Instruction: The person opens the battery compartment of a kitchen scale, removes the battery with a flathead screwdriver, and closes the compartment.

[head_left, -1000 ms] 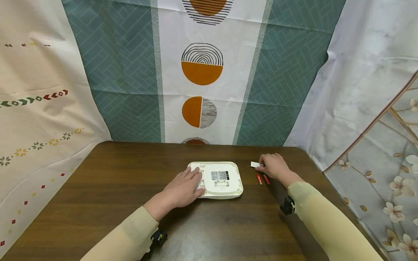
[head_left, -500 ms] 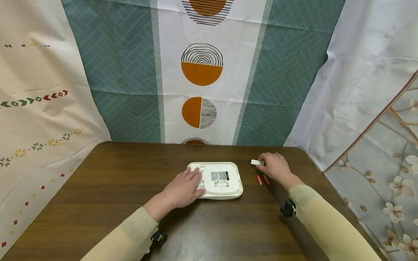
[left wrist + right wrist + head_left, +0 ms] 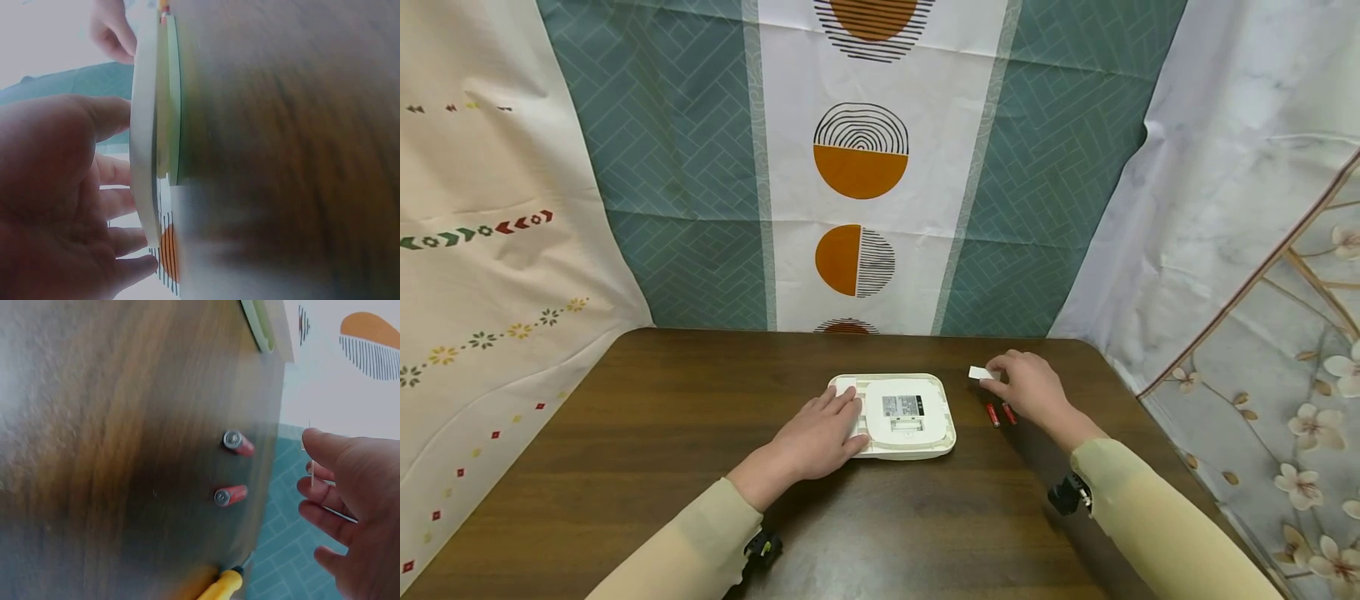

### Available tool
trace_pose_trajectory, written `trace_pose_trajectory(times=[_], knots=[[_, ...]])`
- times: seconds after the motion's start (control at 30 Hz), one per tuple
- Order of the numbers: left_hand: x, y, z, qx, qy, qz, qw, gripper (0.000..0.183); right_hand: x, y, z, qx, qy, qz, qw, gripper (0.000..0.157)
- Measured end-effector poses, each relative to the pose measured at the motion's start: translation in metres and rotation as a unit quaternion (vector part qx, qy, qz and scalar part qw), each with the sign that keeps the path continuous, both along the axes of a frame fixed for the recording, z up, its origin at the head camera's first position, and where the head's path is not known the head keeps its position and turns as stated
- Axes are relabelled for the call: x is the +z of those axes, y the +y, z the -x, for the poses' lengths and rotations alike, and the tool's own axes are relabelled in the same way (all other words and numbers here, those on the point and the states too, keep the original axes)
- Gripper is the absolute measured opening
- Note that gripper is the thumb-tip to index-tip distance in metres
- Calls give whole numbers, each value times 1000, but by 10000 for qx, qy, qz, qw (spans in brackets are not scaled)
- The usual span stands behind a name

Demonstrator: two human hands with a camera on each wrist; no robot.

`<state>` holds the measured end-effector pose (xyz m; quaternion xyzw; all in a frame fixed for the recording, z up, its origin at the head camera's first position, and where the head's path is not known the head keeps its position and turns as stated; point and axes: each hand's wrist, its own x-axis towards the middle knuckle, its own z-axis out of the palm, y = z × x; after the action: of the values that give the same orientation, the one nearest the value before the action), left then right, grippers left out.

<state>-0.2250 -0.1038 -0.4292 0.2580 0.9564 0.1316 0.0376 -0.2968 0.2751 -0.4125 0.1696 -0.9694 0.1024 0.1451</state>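
Observation:
A white device (image 3: 880, 450) with rounded corners lies on the wooden table, its underside up, showing a printed label and an uncovered battery compartment (image 3: 907, 425). My left hand (image 3: 820, 435) rests on its left side with straight, spread fingers; the left wrist view shows the thumb and fingers (image 3: 115, 203) touching it. To the right of the device, my right hand (image 3: 1028, 385) pinches a small flat white piece (image 3: 979, 372), like a battery cover, between thumb and fingers just above the table. Two red batteries (image 3: 993, 415) lie on the table below that hand.
A yellow-handled tool (image 3: 222, 586) lies near the batteries in the right wrist view; its far end is hard to make out. The brown table (image 3: 700, 433) ends at a patterned cloth backdrop (image 3: 692, 250), with more cloth hanging on both sides.
My right hand has shifted slightly left with the small white piece, toward the device. The left hand stays on the device, and the batteries lie where they were.

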Motion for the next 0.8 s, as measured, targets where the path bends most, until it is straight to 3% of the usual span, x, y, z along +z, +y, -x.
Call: trace_pose_trajectory(times=[0.4,0.8], knots=[[-1,0,0,-14,-7,-53,10000,67,8,-24,-22,67,-101,173,9998,26],[0,0,0,-29,-26,-6,10000,68,10,-50,-40,499,-64,192,9985,26]])
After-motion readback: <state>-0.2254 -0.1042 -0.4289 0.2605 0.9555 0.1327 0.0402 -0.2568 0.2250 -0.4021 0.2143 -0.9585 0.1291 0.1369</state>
